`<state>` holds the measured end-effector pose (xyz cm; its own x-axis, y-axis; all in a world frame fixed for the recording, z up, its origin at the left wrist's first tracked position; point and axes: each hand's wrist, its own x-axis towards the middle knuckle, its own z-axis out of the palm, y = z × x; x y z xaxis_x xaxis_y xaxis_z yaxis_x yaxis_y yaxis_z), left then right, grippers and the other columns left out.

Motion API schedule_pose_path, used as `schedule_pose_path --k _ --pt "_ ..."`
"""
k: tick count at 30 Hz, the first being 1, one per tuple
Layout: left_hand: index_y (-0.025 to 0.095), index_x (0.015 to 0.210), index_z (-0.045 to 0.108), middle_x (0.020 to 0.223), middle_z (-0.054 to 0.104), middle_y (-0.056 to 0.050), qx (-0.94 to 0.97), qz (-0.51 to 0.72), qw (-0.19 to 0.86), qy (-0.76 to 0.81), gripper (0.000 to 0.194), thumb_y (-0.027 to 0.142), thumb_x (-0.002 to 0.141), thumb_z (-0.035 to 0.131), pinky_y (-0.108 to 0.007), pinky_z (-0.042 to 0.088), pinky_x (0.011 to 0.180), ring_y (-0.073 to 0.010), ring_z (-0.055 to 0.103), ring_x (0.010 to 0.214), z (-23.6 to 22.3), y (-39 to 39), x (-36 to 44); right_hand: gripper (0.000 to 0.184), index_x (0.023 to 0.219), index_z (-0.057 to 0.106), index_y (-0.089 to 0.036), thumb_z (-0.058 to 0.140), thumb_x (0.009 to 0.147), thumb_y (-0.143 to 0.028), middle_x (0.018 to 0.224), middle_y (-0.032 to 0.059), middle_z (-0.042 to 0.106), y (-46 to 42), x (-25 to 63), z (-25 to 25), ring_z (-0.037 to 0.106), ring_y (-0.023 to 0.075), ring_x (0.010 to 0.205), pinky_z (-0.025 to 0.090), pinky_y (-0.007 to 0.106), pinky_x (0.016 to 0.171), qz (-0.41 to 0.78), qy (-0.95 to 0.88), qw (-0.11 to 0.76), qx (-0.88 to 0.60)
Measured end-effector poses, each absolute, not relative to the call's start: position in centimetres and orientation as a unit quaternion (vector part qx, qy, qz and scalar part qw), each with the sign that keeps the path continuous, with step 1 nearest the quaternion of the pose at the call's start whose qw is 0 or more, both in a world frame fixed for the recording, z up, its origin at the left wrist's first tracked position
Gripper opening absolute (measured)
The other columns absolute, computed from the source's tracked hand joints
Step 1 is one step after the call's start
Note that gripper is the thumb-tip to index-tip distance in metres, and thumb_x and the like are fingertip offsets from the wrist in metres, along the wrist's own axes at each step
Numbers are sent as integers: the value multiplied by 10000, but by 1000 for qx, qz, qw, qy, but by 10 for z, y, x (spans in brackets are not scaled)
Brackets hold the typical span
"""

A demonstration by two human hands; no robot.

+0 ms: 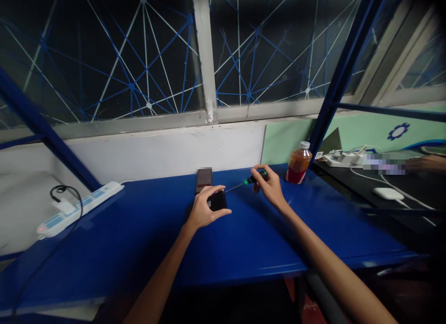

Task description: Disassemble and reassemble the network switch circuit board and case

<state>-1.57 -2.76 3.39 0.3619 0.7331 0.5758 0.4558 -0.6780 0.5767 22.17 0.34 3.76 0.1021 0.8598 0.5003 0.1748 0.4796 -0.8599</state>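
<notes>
My left hand (204,208) grips a small black box-shaped device (218,201) from its left side, thumb at the near edge and fingers over the far edge. In my right hand (267,187) is a screwdriver (257,177) with a green and black handle. Its thin shaft points left, and the tip is at or close to the device's upper right corner; whether they touch I cannot tell. Just beyond my left hand a phone (204,179) stands or lies near the wall, partly blurred out.
A white power strip (80,210) with a black cable lies on the left of the blue table (244,249). At the back right stands a bottle (298,163) of orange-red drink. Another person's hand (427,163) is over the black table at right, near a white charger (388,194).
</notes>
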Motion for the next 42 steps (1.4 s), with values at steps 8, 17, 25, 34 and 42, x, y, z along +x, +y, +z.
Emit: schedule_pose_path --k 8,17,25,34,42 --pt "229 1164 590 1113 636 -91 808 427 161 372 598 427 635 788 -438 494 894 -262 594 1014 35 -29 -15 344 1060 505 -211 573 834 -461 683 -14 603 4 222 39 584 131 484 427 222 415 323 -604 622 -380" --pt "241 1167 585 1116 630 -85 811 423 162 371 590 419 642 787 -436 492 903 -258 587 1028 34 -29 -15 338 1052 516 -211 468 886 -501 686 -7 614 4 224 38 528 99 390 356 205 371 322 -601 612 -402" --pt "234 1168 585 1109 635 -87 814 422 158 366 598 442 642 779 -438 493 895 -258 588 1021 34 -28 -15 311 1000 561 -200 516 872 -480 499 -51 521 2 222 39 466 102 370 365 213 385 263 -606 609 -439" --pt "231 1176 577 1115 633 -79 818 415 158 366 598 423 650 784 -410 482 910 -246 576 1036 35 -29 -15 295 1002 540 -207 582 839 -449 491 -67 499 2 223 36 489 106 386 392 216 411 260 -609 608 -437" --pt "228 1180 573 1113 628 -83 816 416 163 366 607 433 649 783 -414 487 895 -248 582 1020 34 -29 -14 287 1060 513 -215 534 869 -429 563 -42 561 5 225 34 530 119 434 384 215 411 265 -627 607 -410"
